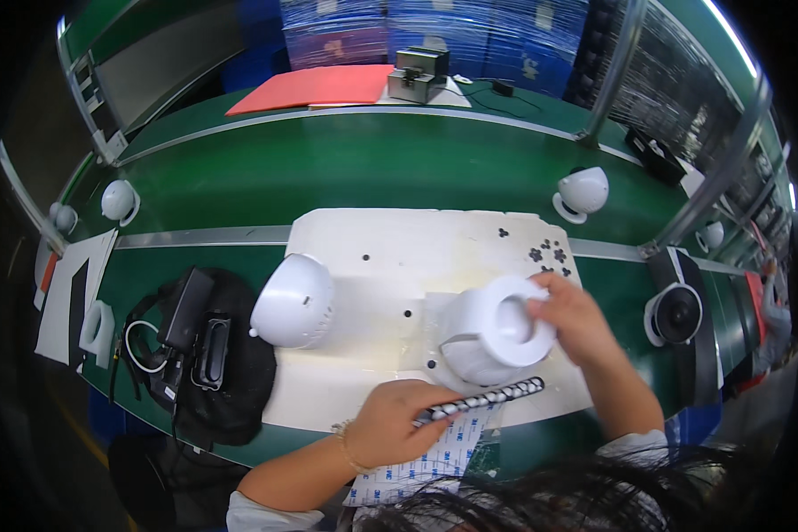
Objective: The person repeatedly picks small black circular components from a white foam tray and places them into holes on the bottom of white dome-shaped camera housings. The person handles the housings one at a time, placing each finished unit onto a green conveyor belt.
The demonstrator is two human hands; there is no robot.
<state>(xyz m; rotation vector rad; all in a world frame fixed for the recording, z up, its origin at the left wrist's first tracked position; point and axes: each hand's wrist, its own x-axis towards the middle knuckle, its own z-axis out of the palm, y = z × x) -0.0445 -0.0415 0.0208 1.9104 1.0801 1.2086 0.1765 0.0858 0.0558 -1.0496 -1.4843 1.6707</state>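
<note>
My right hand (572, 317) is closed on the ring-shaped base of a white rounded device (479, 353), thumb and fingers at its edge. The device is tipped so the recessed round opening of its base shows. Closer to me, my left hand (399, 424) is closed around a slim stick (483, 400) with a black-and-white pattern, which points right just below the device. Under that hand hangs a white sheet (448, 457) with blue print; whether the fingers also hold it is hidden. A second white rounded device (297, 303) rests on the pale board (381, 229) to the left.
Black round pads (548, 252) lie at the board's far right corner, with a few more across it. A black bag (239, 403) with cables and an adapter sits at left. White devices (582, 193) stand around the green bench (346, 164); metal boxes (417, 75) are behind.
</note>
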